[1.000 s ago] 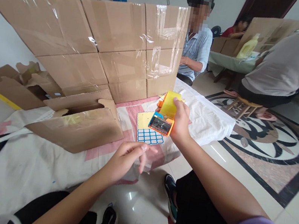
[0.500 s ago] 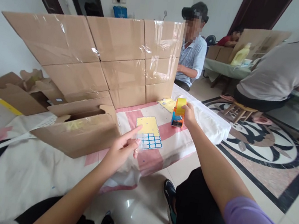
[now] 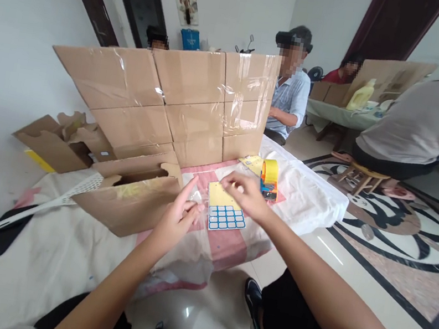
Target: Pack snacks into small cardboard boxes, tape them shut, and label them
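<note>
My left hand [image 3: 175,216] is raised before the cardboard, index finger stretched out and the other fingers closed on a small piece of clear tape [image 3: 196,196]. My right hand [image 3: 246,194] hovers over the top of a sticker sheet [image 3: 227,218], which is yellow above with blue-edged white labels below. Its fingers are half curled, apart and a little blurred, with nothing visible in them. Beyond that hand stands a tape dispenser [image 3: 269,179] in yellow, orange and blue, partly hidden by the wrist.
A tall cardboard screen [image 3: 197,93] crosses the cloth-covered table [image 3: 231,248]. An open carton [image 3: 123,207] stands at left, with a white perforated strip [image 3: 48,206] beside it. Another yellow sheet [image 3: 251,162] lies at the back. A person [image 3: 292,95] sits beyond the screen, another [image 3: 416,119] at right.
My right hand has let go of the tape dispenser and moved left over the sticker sheet, towards my left hand. The dispenser stays on the table. The camera view has shifted slightly.
</note>
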Motion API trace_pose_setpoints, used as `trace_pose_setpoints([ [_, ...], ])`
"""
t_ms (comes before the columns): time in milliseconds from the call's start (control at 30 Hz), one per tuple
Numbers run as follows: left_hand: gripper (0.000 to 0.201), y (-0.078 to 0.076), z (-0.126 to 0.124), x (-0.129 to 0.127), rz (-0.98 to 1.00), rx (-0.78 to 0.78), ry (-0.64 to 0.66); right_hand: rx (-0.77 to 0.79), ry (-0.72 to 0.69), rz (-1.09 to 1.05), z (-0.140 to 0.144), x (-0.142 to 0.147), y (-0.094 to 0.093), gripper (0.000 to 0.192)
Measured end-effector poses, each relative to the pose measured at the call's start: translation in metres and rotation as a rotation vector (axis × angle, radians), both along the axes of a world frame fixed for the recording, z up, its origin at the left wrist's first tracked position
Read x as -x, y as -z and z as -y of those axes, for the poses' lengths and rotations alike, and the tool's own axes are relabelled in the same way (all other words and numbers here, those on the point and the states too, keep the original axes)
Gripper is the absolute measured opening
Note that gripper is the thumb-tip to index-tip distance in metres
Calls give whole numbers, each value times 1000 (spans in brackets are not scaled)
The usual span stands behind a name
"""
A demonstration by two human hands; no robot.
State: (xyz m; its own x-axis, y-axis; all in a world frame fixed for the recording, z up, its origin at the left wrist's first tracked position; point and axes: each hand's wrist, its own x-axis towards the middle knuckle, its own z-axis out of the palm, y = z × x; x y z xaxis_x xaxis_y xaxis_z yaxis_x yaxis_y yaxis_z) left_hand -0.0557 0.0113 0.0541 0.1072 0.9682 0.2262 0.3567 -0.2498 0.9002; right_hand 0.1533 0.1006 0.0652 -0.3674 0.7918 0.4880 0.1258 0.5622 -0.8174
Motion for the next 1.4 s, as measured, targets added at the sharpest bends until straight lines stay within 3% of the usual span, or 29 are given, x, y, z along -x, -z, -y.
trace_pose_setpoints([
  [67, 75, 1, -1, 6, -80, -52, 17, -47, -136, 8, 25, 22, -4, 11],
  [200, 71, 0, -2, 14, -166, -109, 34, -71, -183, -40, 42, 42, -8, 2],
  [333, 66, -9, -2, 21, -287, -167, 30, -13, -151, -32, 35, 48, -9, 20],
  [433, 61, -14, -4, 28, -471, -259, 5, 17, -120, -28, 29, 54, -9, 6],
  [567, 55, -17, -7, 38, -657, -372, -15, 85, -162, -109, 23, 64, -7, 6],
  [733, 62, -22, -6, 46, -668, -349, -91, 165, -243, -238, 15, 83, -4, 34],
  [867, 71, -33, -2, 57, -580, -307, -356, 175, -230, -424, 5, 98, -4, 39],
  [1000, 44, -40, -5, 97, -461, -558, -788, 184, -149, -562, -12, 110, -5, 38],
  [1100, 35, -35, -13, 143, -436, -679, -936, 181, -146, -557, -25, 121, -1, 34],
  [1233, 37, -18, -24, 188, -477, -622, -849, 219, -144, -453, -34, 141, 12, 33],
  [1300, 47, -11, -28, 196, -518, -581, -805, 244, -111, -417, -36, 150, 17, 34],
  [1400, 62, -7, -28, 192, -620, -446, -721, 278, -49, -529, -40, 154, 18, 35],
])
